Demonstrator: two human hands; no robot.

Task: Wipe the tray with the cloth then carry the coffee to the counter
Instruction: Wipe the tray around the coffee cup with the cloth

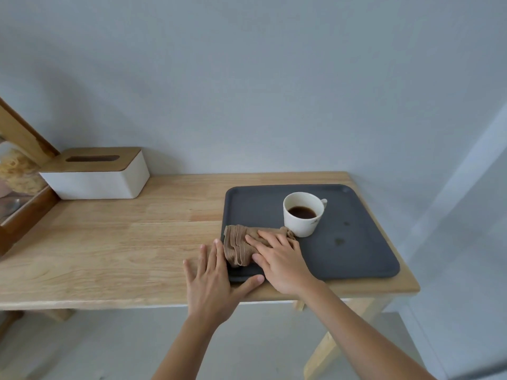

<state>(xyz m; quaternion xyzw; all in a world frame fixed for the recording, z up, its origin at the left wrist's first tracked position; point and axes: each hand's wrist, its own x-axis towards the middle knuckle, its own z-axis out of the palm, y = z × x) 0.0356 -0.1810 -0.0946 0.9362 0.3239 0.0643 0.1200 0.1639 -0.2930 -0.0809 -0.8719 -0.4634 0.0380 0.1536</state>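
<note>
A dark grey tray (356, 259) lies on the right end of a wooden table (109, 242). A white cup of black coffee (303, 213) stands on the tray toward its back middle. A folded brown cloth (237, 244) rests on the tray's left front part. My right hand (282, 261) presses flat on the cloth, fingers pointing left. My left hand (212, 281) lies flat on the table at the tray's front left corner, its thumb against the tray's edge. Two small stains mark the tray to the right of the cup.
A white tissue box with a wooden lid (96, 174) stands at the back left against the wall. A wooden frame (24, 187) leans at the far left. The table's right end lies just beyond the tray.
</note>
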